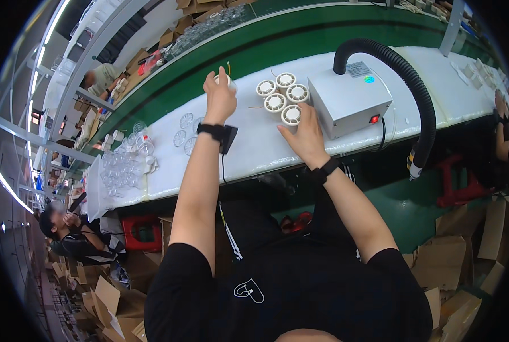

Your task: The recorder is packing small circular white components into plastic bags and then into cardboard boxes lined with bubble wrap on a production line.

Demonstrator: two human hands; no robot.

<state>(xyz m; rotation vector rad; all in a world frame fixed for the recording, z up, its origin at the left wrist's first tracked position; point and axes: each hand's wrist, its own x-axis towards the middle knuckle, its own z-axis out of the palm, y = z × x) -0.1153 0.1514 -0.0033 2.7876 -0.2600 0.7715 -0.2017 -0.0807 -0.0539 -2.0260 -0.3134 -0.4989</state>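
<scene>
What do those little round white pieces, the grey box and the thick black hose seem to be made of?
Round white pieces: probably moulded plastic, matte, with fine slotted spokes on their faces. The right hand touches the nearest; the left hand holds another. Grey box: looks like painted sheet metal, with flat panels, crisp edges and a smooth, even coat. Black hose: ribbed flexible plastic or rubber, judging by its close ridges and bend.

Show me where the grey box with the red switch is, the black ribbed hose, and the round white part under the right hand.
grey box (348,100), head view, on its top face.
black ribbed hose (414,80), head view, on its downward bend.
round white part (291,114), head view, on its slotted face, at the right hand (306,137) fingertips.
</scene>
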